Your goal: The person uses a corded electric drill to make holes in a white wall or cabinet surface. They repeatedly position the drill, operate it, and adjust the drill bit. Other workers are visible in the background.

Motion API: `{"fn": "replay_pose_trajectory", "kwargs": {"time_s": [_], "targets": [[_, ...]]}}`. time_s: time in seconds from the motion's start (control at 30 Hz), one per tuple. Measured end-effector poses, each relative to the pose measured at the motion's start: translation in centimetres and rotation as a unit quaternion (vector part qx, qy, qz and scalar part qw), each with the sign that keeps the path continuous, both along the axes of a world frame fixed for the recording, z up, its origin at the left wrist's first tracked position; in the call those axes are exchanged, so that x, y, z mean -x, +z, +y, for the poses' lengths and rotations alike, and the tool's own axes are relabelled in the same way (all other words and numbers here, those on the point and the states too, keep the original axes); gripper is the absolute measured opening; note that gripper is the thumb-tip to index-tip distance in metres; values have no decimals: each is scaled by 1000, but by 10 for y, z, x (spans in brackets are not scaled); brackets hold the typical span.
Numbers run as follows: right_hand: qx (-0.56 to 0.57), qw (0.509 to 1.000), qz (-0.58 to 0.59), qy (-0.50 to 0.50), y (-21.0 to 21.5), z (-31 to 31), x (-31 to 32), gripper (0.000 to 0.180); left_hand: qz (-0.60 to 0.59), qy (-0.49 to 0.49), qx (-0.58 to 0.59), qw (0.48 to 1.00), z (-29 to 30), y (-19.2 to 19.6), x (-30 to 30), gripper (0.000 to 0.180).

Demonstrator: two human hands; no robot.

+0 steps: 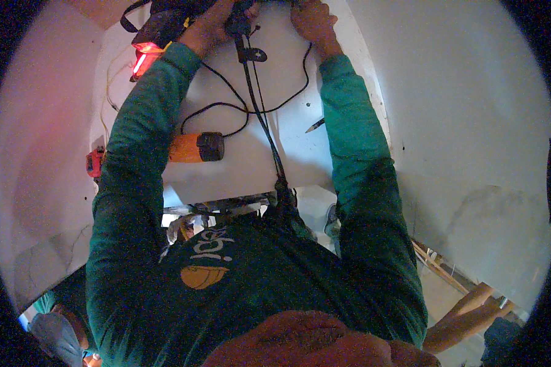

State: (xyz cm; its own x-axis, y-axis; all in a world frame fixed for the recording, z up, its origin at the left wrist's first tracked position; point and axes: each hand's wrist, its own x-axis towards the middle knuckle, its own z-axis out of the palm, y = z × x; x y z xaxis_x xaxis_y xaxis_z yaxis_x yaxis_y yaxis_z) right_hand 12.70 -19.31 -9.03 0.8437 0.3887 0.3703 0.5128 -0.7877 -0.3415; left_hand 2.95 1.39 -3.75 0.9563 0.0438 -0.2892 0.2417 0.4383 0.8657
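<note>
Smooth white surface, looped cord

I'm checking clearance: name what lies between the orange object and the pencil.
Two dark cords pass between the orange object and the pencil in the head view; their height is unclear.

Thin black cable, slack and loosely looped

white lettering running sideways on the chest of a green sweatshirt, an orange rounded emblem beside it, a small white star-like mark on a black tab
</note>
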Motion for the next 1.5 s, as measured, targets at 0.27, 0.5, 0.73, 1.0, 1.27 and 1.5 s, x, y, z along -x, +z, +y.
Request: {"fn": "replay_pose_trajectory", "kwargs": {"time_s": [0.27,0.5,0.73,1.0,1.27,1.5], "targets": [[-39,998,45,-11,3,6,-7,37,6,-5,-22,1000,-5,19,11,19],[-42,993,105,-13,20,3,3,40,-22,-20,-46,998,-1,14,11,18],[-60,993,105,-1,20,-2,4,40,1,14,-26,1000,-15,27,16,16],[-84,992,89,-8,16,0,8,34,31,17,-28,999,-12,26,15,14],[-121,992,6,28,-8,-4,-12,31,3,24,-30,999,-21,33,20,16],[-115,992,48,-31,0,0,-8,33,-3,11,-24,1000,-19,25,17,15]]}}
